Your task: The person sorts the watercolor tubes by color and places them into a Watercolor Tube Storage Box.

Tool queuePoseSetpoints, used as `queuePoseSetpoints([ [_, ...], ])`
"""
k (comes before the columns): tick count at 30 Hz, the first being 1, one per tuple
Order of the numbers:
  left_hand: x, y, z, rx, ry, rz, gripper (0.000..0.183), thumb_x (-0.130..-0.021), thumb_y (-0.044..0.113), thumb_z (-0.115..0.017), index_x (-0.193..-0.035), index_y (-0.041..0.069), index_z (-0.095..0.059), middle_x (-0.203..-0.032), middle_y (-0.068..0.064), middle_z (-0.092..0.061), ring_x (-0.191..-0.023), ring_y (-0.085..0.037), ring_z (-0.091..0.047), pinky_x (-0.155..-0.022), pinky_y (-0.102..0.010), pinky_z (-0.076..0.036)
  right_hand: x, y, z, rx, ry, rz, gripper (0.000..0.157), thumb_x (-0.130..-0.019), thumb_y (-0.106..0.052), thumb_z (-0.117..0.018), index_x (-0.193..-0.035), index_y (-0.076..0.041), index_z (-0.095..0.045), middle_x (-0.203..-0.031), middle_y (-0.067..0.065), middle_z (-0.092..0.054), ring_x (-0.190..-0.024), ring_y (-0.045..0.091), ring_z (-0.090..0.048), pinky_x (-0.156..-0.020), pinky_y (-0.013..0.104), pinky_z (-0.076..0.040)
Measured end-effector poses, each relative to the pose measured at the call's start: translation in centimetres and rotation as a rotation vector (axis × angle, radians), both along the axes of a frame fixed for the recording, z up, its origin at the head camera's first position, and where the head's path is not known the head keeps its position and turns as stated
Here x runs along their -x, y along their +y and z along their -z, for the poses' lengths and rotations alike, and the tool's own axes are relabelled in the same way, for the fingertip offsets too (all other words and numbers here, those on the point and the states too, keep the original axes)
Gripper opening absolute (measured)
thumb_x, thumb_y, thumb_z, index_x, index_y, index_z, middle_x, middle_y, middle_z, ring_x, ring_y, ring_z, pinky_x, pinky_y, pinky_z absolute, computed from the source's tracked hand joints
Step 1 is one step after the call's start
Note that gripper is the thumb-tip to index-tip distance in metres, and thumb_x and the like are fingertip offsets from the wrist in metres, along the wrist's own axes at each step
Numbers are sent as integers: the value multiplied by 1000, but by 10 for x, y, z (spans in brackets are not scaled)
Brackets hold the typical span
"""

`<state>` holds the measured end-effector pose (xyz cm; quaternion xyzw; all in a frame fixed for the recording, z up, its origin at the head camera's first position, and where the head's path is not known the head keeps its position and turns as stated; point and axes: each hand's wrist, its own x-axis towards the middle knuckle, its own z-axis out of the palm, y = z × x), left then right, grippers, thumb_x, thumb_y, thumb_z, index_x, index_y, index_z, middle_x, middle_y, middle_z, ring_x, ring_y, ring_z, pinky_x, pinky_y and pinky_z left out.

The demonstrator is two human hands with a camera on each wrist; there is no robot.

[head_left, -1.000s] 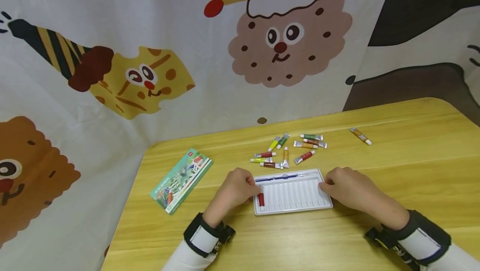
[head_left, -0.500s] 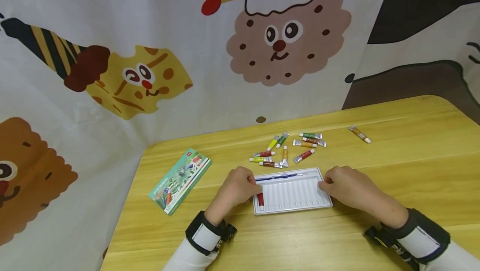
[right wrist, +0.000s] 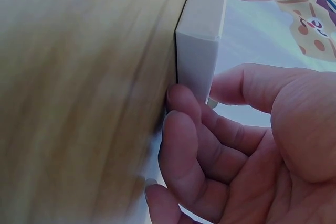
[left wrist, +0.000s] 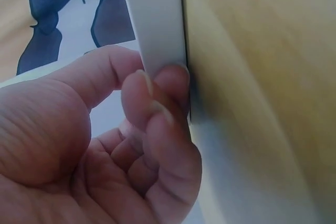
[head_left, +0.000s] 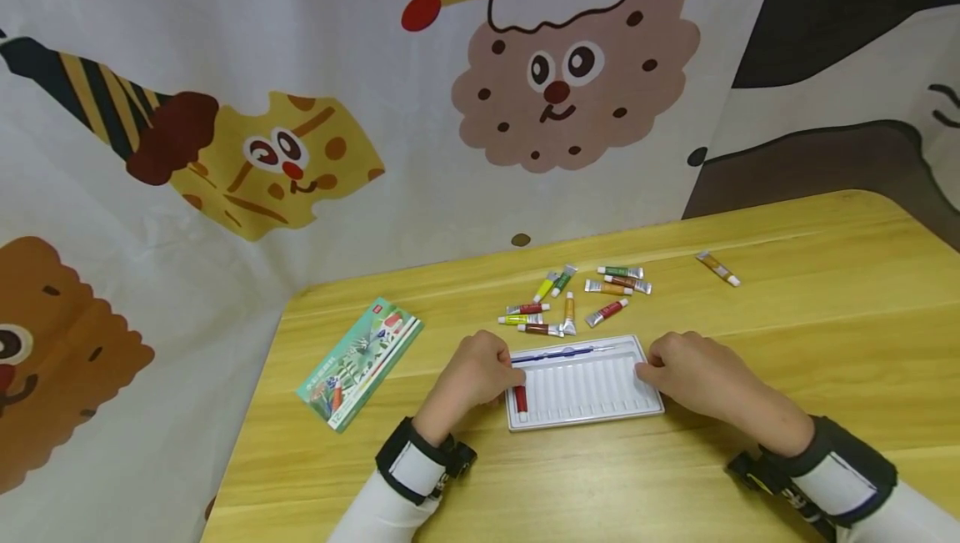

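A white plastic tray (head_left: 592, 423) with narrow slots lies on the table, my hands at its two short ends. My left hand (head_left: 474, 369) pinches the left end, thumb over the top and fingers curled at the side wall (left wrist: 157, 19). The right end is pinched by my right hand (head_left: 693, 369), its fingertips low against the white edge (right wrist: 198, 51) in the right wrist view. One red paint tube (head_left: 521, 403) lies in the leftmost slot, its upper part hidden by my left thumb. A blue paintbrush (head_left: 562, 354) rests in the long groove at the back.
Several small paint tubes lie scattered behind the tray, among them a red tube (head_left: 607, 312) and a green tube (head_left: 620, 272). One ochre tube (head_left: 717, 268) lies apart at the right. A green printed box (head_left: 360, 365) lies at the left. A patterned curtain (head_left: 420, 201) hangs behind the table.
The head view has shifted slightly. Both hands keep their grip at the tray's ends, and the tray and tubes stay in place.
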<state>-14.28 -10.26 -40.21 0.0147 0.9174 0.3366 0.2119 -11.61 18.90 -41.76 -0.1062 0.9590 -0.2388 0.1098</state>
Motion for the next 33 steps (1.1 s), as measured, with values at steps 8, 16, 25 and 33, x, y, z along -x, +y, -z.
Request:
queuePoseSetpoints([
  [8,0,0,-1,-19,3,26,36,-90,13,-80,-64,8,-56,-53,-1,-52,-45,-15,-50,-45,-26,-32,0,1,-2,-10,-3,8,30,-96,-21,-72,-68,-17,-61,-60,-4,-44,-54,14,-44,-52,29,-30],
  [16,1,0,-1,-37,-12,42,34,-93,17,-80,-67,8,-60,-55,-2,-53,-47,-15,-51,-46,-26,-34,-1,5,-4,-7,-20,10,31,-98,-23,-71,-69,-16,-62,-60,-4,-45,-54,14,-44,-53,29,-30],
  [25,2,-1,-2,-40,-8,40,34,-94,20,-80,-68,8,-61,-57,-2,-53,-48,-16,-51,-47,-27,-34,-1,10,-5,13,-34,-7,32,-101,-25,-69,-71,-16,-63,-60,-4,-44,-54,13,-43,-53,28,-30],
  [33,6,-12,-8,-31,167,39,24,-101,24,-71,-82,11,-66,-64,-1,-51,-54,-16,-49,-49,-29,-36,1,6,-1,16,-25,-22,31,-101,-25,-69,-72,-16,-63,-60,-4,-46,-54,13,-44,-52,29,-31],
])
